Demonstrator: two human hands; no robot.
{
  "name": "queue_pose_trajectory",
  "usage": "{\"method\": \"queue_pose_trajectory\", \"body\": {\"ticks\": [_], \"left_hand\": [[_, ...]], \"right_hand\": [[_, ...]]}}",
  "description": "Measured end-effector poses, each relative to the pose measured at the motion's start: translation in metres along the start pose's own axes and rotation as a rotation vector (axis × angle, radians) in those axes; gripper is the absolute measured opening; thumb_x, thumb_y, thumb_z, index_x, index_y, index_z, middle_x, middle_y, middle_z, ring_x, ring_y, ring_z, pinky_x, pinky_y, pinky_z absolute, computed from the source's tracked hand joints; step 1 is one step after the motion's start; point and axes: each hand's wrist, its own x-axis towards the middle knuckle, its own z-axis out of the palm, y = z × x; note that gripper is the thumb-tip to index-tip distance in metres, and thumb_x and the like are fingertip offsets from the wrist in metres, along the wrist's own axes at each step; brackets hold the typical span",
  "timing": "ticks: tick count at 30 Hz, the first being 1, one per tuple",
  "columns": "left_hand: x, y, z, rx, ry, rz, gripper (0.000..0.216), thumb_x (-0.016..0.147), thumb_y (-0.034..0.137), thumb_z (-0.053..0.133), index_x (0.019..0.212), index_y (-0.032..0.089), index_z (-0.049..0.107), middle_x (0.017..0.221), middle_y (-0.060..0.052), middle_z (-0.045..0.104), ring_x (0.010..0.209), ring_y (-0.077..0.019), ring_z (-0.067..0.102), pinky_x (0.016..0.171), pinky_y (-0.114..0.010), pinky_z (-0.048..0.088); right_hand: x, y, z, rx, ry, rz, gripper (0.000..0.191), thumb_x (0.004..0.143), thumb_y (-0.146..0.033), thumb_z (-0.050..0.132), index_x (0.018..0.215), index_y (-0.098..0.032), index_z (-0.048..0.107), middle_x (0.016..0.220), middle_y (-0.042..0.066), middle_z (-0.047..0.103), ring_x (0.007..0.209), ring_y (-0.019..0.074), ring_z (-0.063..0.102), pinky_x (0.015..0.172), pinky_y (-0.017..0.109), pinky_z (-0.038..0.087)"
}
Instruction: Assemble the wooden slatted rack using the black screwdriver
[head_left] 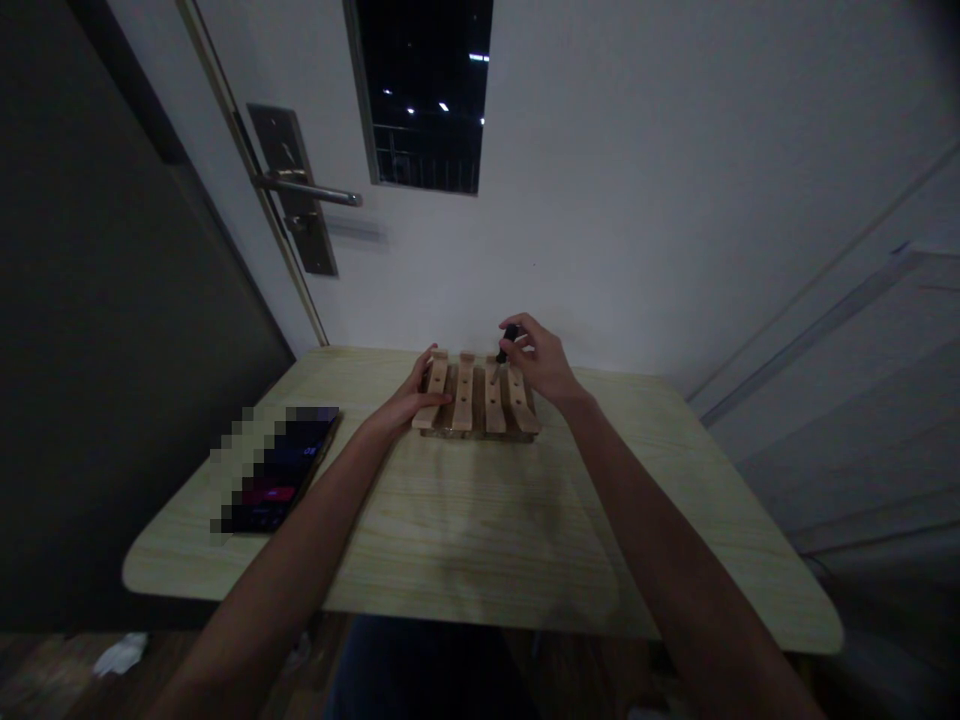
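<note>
Near the far edge of the table sits a small wooden slatted rack (463, 408), with several pale slats fixed side by side and dark holes along them. My left hand (414, 396) is closed round the rack's left end, its thumb lying across the leftmost slat. In my right hand (541, 358) is a screwdriver (508, 343) with a black handle, pinched in the fingers. The screwdriver leans slightly, and its tip points down at the third slat from the left. Whether a screw sits under the tip is too small to tell.
A tablet (289, 470) with a lit screen, partly pixelated, lies on the left of the pale wooden table (480, 540). Behind the table stands a white door with a metal handle (315, 190) and a dark window (427, 95). Crumpled white paper (121, 654) lies on the floor.
</note>
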Motion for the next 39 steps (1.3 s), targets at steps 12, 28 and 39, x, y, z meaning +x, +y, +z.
{"method": "queue_pose_trajectory", "body": {"ticks": [12, 28, 39], "left_hand": [[0.001, -0.003, -0.001, 0.005, 0.001, 0.020, 0.095, 0.060, 0.014, 0.071, 0.140, 0.033, 0.026, 0.136, -0.008, 0.041, 0.126, -0.0312, 0.040, 0.108, -0.052, 0.030], [0.002, -0.004, -0.001, -0.011, 0.006, 0.006, 0.097, 0.059, 0.014, 0.072, 0.142, 0.030, 0.024, 0.139, -0.009, 0.039, 0.127, -0.0309, 0.040, 0.108, -0.048, 0.032], [0.002, -0.002, -0.001, -0.017, 0.023, -0.029, 0.099, 0.059, 0.016, 0.073, 0.143, 0.032, 0.023, 0.141, -0.009, 0.036, 0.127, -0.0322, 0.039, 0.109, -0.051, 0.031]], "right_hand": [[0.003, -0.003, -0.004, -0.117, -0.065, -0.108, 0.026, 0.084, -0.023, 0.049, 0.109, -0.022, 0.059, 0.103, 0.006, 0.065, 0.079, 0.0142, 0.059, 0.072, 0.030, 0.052], [0.005, -0.007, -0.001, -0.234, -0.124, -0.167, 0.026, 0.086, -0.020, 0.050, 0.110, -0.025, 0.058, 0.096, 0.004, 0.066, 0.078, 0.0160, 0.061, 0.081, 0.035, 0.049], [0.016, -0.017, 0.008, -0.639, -0.061, -0.095, 0.019, 0.083, -0.038, 0.062, 0.086, -0.019, 0.059, 0.080, 0.007, 0.064, 0.073, 0.0190, 0.055, 0.066, 0.032, 0.038]]}}
